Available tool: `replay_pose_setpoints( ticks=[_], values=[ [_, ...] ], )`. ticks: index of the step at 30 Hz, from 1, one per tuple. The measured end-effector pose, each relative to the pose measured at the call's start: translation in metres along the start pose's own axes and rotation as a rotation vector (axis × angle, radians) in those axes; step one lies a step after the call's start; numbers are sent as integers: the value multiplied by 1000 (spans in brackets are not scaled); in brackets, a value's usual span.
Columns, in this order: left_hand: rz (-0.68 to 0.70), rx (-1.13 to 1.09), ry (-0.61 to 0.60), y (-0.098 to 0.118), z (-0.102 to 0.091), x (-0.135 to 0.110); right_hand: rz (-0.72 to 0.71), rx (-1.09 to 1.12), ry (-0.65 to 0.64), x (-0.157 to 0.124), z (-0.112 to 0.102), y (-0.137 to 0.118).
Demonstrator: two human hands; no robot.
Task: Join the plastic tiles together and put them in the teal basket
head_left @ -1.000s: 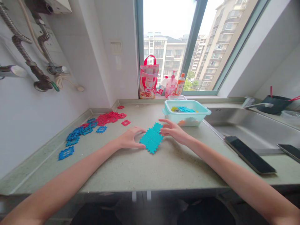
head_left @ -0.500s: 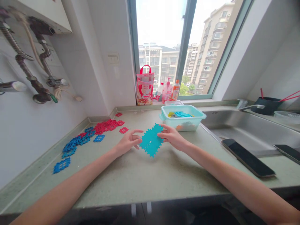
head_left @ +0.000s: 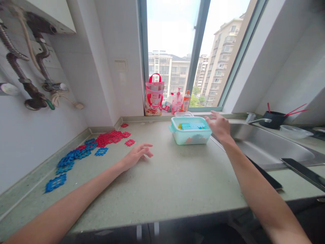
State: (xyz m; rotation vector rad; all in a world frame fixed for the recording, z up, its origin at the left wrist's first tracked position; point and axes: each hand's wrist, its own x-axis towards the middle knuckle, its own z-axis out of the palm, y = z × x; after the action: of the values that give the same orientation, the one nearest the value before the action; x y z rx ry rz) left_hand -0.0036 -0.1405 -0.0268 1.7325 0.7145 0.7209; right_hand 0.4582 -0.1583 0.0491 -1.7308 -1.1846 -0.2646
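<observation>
My left hand [head_left: 138,156] rests on the countertop with its fingers loosely stretched out and nothing in them. My right hand [head_left: 218,127] hovers by the right end of a pale mint plastic box [head_left: 191,138], fingers apart and no piece visible in them. Turquoise toothed building plates [head_left: 191,126] lie inside the box, with a bit of yellow at their left. Left of my left hand are a pile of red interlocking pieces [head_left: 109,137], a single red piece [head_left: 129,142] and a heap of blue interlocking pieces [head_left: 69,158].
A steel sink [head_left: 274,145] with a faucet [head_left: 261,119] is on the right. A black phone [head_left: 266,176] is partly behind my right forearm; another dark phone [head_left: 302,172] lies near the sink. A red-handled bag [head_left: 154,98] and a pump bottle [head_left: 177,101] stand by the window.
The turquoise plate has left my hands; turquoise plates show in the box. My right hand has moved right and up past the box, opening. My left hand has stayed nearly in place.
</observation>
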Motion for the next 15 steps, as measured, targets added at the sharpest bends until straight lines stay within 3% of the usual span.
replay_pose_setpoints(
  ticks=[2, 6, 10, 13, 15],
  values=[
    [8, 13, -14, -2, 0, 1, 4, -198, 77, 1, -8, 17],
    [23, 57, -40, -6, -2, 2, -129, -334, 79, -2, -9, 42],
    [40, 331, -98, -12, -15, 4, -355, -309, 148, -7, -4, 35],
    [258, 723, -59, -3, -27, 0, -573, -188, 196, -21, 0, 9],
    [477, 901, 20, 19, -23, -12, -762, -107, 153, -36, 6, -11]
  ],
)
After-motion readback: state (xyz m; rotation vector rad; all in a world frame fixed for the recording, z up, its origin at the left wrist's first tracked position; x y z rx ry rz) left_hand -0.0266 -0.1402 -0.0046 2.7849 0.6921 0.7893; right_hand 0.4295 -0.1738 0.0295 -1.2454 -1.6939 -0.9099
